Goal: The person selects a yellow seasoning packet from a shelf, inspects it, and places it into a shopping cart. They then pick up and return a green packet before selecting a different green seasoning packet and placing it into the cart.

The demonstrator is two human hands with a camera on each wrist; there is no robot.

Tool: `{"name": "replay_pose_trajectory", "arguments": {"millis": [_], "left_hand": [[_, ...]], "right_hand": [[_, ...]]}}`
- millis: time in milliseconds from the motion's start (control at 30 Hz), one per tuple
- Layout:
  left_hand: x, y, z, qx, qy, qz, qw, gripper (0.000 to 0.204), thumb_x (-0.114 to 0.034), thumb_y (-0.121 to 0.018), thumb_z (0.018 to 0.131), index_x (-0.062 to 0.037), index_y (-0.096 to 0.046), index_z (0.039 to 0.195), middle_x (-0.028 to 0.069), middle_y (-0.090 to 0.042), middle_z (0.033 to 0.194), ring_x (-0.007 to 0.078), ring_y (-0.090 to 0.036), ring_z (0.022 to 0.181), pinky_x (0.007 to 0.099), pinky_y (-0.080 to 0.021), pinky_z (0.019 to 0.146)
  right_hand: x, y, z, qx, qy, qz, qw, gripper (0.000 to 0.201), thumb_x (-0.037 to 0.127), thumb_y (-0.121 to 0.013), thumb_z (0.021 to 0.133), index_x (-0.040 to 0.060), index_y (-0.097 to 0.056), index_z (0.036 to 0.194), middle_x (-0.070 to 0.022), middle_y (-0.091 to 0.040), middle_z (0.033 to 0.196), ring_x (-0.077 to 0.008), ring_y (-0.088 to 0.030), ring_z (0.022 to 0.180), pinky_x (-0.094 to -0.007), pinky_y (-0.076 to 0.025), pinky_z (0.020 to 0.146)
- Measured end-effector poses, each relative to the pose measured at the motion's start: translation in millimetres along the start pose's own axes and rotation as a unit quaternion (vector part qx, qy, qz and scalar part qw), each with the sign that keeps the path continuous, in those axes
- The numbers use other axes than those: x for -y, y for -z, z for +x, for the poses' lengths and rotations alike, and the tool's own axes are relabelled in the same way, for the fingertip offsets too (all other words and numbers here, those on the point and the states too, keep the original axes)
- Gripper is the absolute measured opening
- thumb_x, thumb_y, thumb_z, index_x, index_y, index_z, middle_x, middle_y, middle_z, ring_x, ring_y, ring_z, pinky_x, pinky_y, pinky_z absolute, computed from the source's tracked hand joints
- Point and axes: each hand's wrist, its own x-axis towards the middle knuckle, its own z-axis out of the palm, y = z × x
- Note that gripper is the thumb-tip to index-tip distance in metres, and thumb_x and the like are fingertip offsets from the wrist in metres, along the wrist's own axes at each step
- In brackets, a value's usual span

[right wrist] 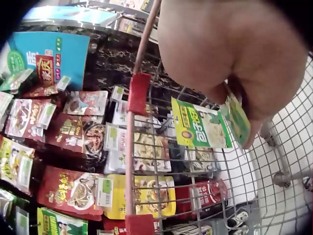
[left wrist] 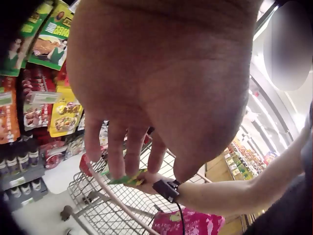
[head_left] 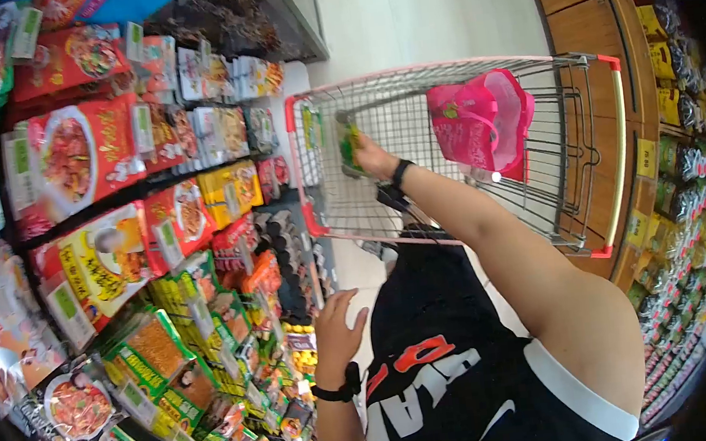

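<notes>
My right hand (head_left: 377, 159) reaches down into a wire shopping cart (head_left: 618, 152) and pinches a green seasoning packet (right wrist: 238, 122) between thumb and fingers. Just beside it in the right wrist view, a second green and yellow packet (right wrist: 200, 125) with Chinese print lies against the cart's end mesh. A pink bag (head_left: 467, 124) sits in the cart nearer the handle side. My left hand (head_left: 340, 328), fingers extended and holding nothing, hovers beside the shelves in front of my body. Its palm fills much of the left wrist view.
Shelves of hanging food packets, such as a red packet (head_left: 79, 157) and a yellow packet (head_left: 231, 190), line the left side. On the right stands a wooden-fronted shelf (head_left: 585, 28) with more goods. Pale floor (head_left: 426, 9) stretches beyond the cart.
</notes>
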Motion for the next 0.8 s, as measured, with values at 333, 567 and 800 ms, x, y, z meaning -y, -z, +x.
{"name": "replay_pose_trajectory", "arguments": {"millis": [333,567,800], "left_hand": [[10,-28,-23,0.011,0.112,-0.076,0.991,0.037,-0.022,-0.068,0.089,-0.0051,-0.061,0.121,0.0161,-0.062,0.114,0.0356,-0.06,0.106,0.0416,-0.047,0.091],[26,-35,-29,0.006,0.121,-0.079,0.989,0.035,-0.017,-0.067,0.09,-0.0044,-0.06,0.123,0.0166,-0.061,0.117,0.0328,-0.062,0.099,0.0391,-0.05,0.088],[39,-30,-21,-0.011,0.142,-0.103,0.984,0.036,-0.02,-0.066,0.091,-0.0035,-0.06,0.122,0.0172,-0.061,0.117,0.0341,-0.061,0.103,0.0406,-0.048,0.09]], "right_hand": [[-33,-12,93,-0.028,-0.051,0.025,0.998,0.07,-0.011,-0.033,0.087,0.015,-0.029,0.152,-0.0153,-0.055,0.129,-0.0244,-0.054,0.102,-0.0351,-0.049,0.084],[-17,-25,100,0.001,-0.032,-0.033,0.999,0.074,-0.009,-0.035,0.082,0.0092,-0.025,0.153,-0.0155,-0.052,0.134,-0.025,-0.05,0.117,-0.0331,-0.042,0.099],[-30,-29,120,-0.012,0.013,-0.092,0.996,0.075,0.003,-0.038,0.09,0.0099,-0.007,0.157,-0.02,-0.056,0.12,-0.0221,-0.056,0.091,-0.0328,-0.049,0.073]]}}
